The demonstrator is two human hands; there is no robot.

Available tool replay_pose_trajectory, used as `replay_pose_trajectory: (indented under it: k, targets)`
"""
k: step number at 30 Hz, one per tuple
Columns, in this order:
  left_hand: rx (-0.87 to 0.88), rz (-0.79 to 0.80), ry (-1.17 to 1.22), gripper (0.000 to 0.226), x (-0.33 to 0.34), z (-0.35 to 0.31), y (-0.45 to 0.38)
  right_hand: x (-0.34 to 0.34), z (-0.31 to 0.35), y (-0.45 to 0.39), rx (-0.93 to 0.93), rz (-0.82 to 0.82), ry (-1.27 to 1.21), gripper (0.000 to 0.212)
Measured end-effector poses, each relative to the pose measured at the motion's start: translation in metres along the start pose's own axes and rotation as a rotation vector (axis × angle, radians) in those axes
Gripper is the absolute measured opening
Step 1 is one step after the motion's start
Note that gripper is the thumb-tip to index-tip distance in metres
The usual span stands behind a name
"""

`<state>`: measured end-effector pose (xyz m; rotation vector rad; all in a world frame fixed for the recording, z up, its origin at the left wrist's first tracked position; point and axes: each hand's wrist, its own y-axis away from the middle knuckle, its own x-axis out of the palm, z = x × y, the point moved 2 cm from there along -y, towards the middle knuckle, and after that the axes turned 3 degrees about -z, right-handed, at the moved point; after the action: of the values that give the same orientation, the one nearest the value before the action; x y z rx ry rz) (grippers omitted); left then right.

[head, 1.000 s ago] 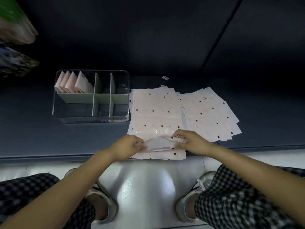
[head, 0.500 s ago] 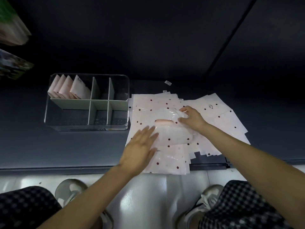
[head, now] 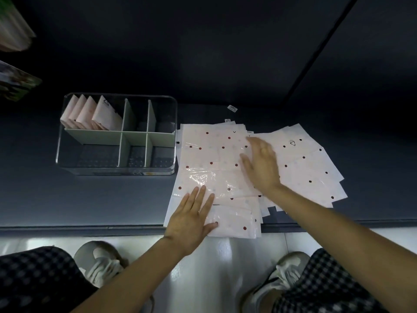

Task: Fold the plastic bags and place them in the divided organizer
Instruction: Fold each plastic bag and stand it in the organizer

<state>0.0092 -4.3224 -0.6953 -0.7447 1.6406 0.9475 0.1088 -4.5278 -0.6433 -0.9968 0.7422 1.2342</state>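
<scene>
The top bag (head: 216,177) lies spread flat on the stack of dotted bags (head: 304,168), right under both my palms. My left hand (head: 191,218) is open, fingers straight and together, pressing down its near left corner; my right hand (head: 261,163) is open too, fingers flat on its far right part, blurred enough that I can't tell how hard it bears down. I judge this is the smoothing step before the first fold. To do it well I should sweep outward from the middle so trapped air escapes toward the edges, keeping one palm anchored so the slick film doesn't slide on the sheets below or drag them with it. Edges want lining up before I crease. Beyond my left fingertips, to the left, stands the divided organizer (head: 117,171), with folded bags (head: 90,114) upright in its far-left compartment and the other compartments apparently free.
</scene>
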Motion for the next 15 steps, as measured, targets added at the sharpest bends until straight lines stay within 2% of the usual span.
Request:
replay_pose_trajectory:
  k: [3, 5, 7, 15]
  targets:
    - [0.011, 0.008, -0.019, 0.068, 0.002, -0.001, 0.000, 0.011, 0.024, 0.051, -0.410, 0.220, 0.075, 0.052]
    - [0.015, 0.008, -0.025, 0.068, 0.003, -0.002, 0.000, 0.025, 0.034, 0.081, -0.555, 0.418, 0.155, 0.061]
    - [0.025, 0.008, -0.024, 0.068, 0.002, -0.001, 0.000, 0.037, 0.030, 0.096, -0.514, 0.568, 0.221, 0.069]
    - [-0.030, 0.026, 0.045, 0.066, -0.003, 0.002, 0.006, 0.005, -0.036, 0.107, -0.355, 0.626, 0.389, 0.082]
